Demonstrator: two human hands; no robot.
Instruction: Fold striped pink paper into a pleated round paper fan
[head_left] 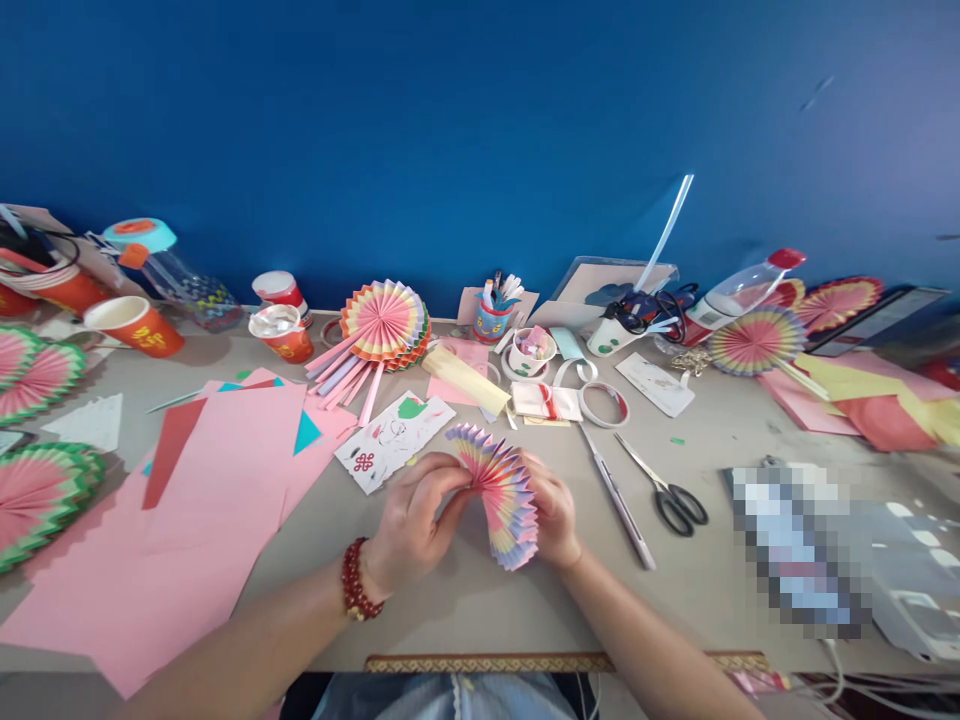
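Note:
A pleated paper fan in pink, yellow and purple is spread in a curve over the middle of the table, near its front edge. My left hand, with a red bead bracelet at the wrist, pinches the fan's inner folds between thumb and fingers. Around the fan's right side, my right hand is closed, its fingertips partly hidden behind the pleats. A utility knife and black-handled scissors lie to the right of the hands. Behind the fan is a white card with drawings.
Pink paper sheets cover the left side. Finished fans, red paper cups and a tape roll stand or lie farther back. A plastic bottle leans at the back right, and a pixelated object lies at the right.

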